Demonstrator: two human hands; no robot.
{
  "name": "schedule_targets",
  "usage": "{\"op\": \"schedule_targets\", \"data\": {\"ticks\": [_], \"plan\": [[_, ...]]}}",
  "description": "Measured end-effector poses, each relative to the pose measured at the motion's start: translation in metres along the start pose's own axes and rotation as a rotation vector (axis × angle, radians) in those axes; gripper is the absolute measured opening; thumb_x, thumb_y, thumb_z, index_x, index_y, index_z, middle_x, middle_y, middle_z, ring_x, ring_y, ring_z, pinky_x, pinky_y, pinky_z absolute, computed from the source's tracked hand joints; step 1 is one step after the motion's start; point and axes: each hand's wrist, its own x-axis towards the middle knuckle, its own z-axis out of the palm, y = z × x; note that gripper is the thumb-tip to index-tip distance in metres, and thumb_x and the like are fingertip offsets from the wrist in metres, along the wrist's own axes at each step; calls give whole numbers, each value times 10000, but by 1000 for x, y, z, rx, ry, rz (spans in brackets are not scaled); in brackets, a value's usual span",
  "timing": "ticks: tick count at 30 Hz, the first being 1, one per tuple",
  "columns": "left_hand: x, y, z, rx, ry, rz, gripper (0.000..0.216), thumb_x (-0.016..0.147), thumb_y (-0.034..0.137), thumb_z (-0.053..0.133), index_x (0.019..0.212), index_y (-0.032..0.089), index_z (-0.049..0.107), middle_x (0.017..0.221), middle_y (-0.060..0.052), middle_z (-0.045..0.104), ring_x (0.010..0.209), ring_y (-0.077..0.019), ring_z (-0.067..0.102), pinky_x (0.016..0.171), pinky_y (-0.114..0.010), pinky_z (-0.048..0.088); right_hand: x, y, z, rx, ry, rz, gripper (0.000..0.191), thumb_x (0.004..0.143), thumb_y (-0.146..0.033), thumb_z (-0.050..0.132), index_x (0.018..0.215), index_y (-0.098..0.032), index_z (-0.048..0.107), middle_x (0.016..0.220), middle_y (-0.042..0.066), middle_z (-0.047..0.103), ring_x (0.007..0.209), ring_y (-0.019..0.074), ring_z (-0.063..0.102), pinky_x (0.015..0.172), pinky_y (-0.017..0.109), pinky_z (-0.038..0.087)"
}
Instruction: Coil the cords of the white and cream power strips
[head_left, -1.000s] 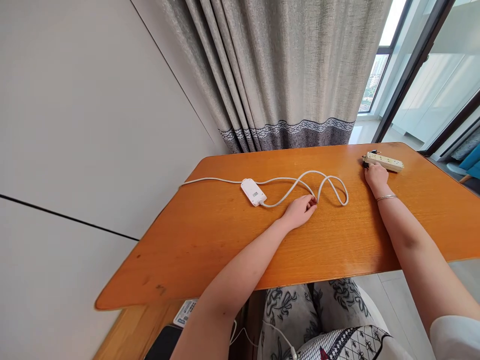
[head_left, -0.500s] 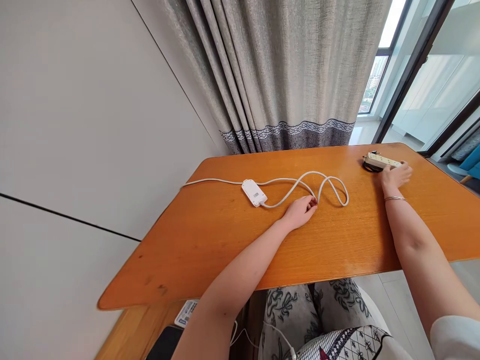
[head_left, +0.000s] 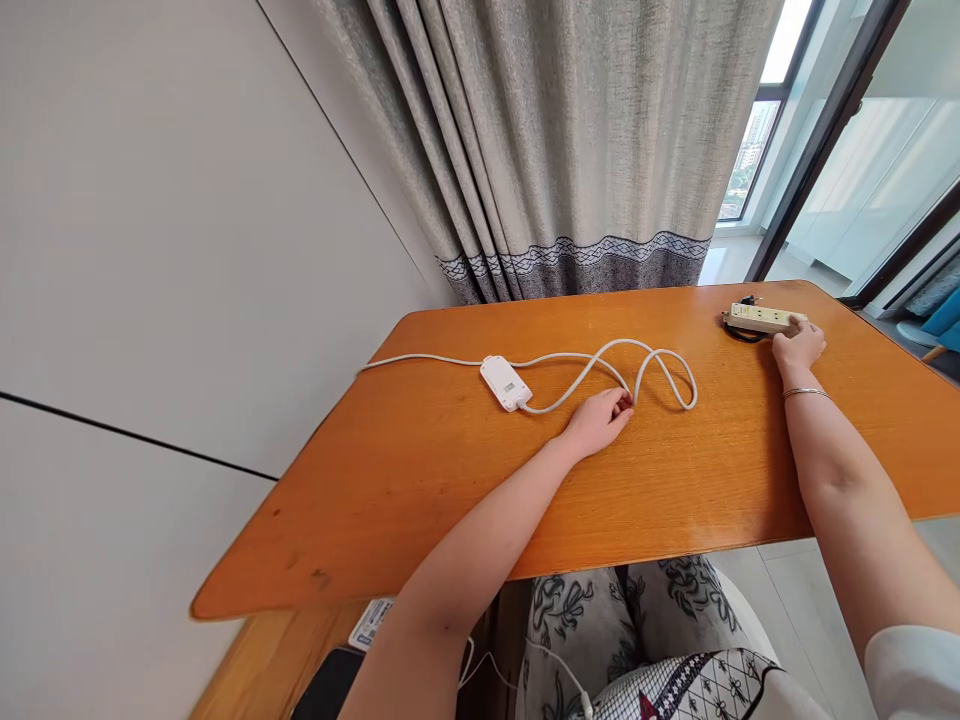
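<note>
No readable text, labels or numbers anywhere

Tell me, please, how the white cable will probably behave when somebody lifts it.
The white cable is probably flexible but a little springy, since it lies in wide, smooth curves. Lifting it may drag the white box, which is joined to it. Its loose loop could swing.

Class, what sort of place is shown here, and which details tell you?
Probably a room in a home: a patterned grey fabric curtain hangs behind the orange-brown wooden table, and a dark-framed glass panel stands to the right.
</note>
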Motion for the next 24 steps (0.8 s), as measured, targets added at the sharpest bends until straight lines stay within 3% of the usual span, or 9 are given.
{"op": "schedule_targets", "data": {"ticks": [4,10,14,20,24], "plan": [[0,0,0,0,-2,-6,100,901,195,586,988,191,635,983,-57,732,807,-171,658,787,-327,541,4,2,0,22,2,-107,531,821,-130,524,1339,-123,642,1428,208,518,1337,309,507,1163,443,385],[0,1,-1,16,-15,-11,91,912,201,579,990,193,626,982,-55,729,814,-176,664,793,-326,536,4,0,4,52,-34,-143,538,812,-148,547,1345,-110,613,1416,207,543,1381,290,489,1194,408,360],[-1,1,-1,11,-19,-15,91,916,198,573,994,191,618,996,-60,726,826,-179,668,796,-325,533,0,-1,3,79,-18,-130,517,826,-139,534,1338,-124,610,1463,205,488,1374,279,511,1191,393,372],[-1,3,-2,6,-15,-13,92,910,205,573,987,192,622,992,-61,725,817,-183,665,789,-334,534,-6,-5,-2,71,63,35,570,833,-137,561,1398,-93,501,1429,237,502,1279,309,582,1145,441,431],[-1,3,-2,12,-9,-14,94,908,206,576,986,194,626,990,-59,729,817,-180,666,788,-332,536,-7,-8,-4,78,53,17,550,821,-140,570,1363,-108,484,1374,228,528,1304,334,548,1140,468,427]]}}
